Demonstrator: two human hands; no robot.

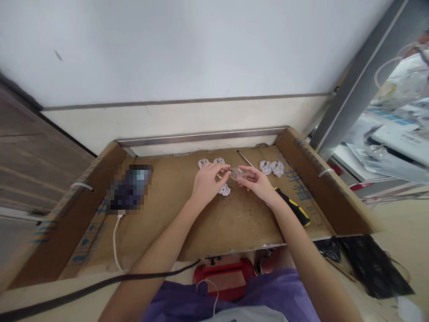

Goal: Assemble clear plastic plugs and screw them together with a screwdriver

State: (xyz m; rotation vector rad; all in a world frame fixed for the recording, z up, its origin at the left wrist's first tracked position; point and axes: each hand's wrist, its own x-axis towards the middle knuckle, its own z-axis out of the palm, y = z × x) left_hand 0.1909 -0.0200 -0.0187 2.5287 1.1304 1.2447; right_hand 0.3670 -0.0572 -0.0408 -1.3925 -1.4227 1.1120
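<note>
My left hand (209, 180) is closed in a pinch on a small brass-coloured metal piece (229, 169), which meets the clear part. Between finger and thumb, my right hand (259, 182) grips a clear plastic plug shell (237, 173). Both hands are together above the cardboard. Just below them lies a white plastic plug piece (225, 190), partly covered by my left hand. Two clear plug parts with metal pins (203, 163) sit behind my left hand, and two similar plug parts (271, 167) lie right of my right hand. A screwdriver (292, 206) with a black-and-yellow handle runs under my right hand.
The cardboard tray (164, 214) has raised side walls. At its left lies a pixelated phone (130, 188) with a white cable (115, 241). A black strap or cable (100, 285) crosses in front. Beneath the front edge stands a red stool (224, 279); bags (402, 107) fill the right side.
</note>
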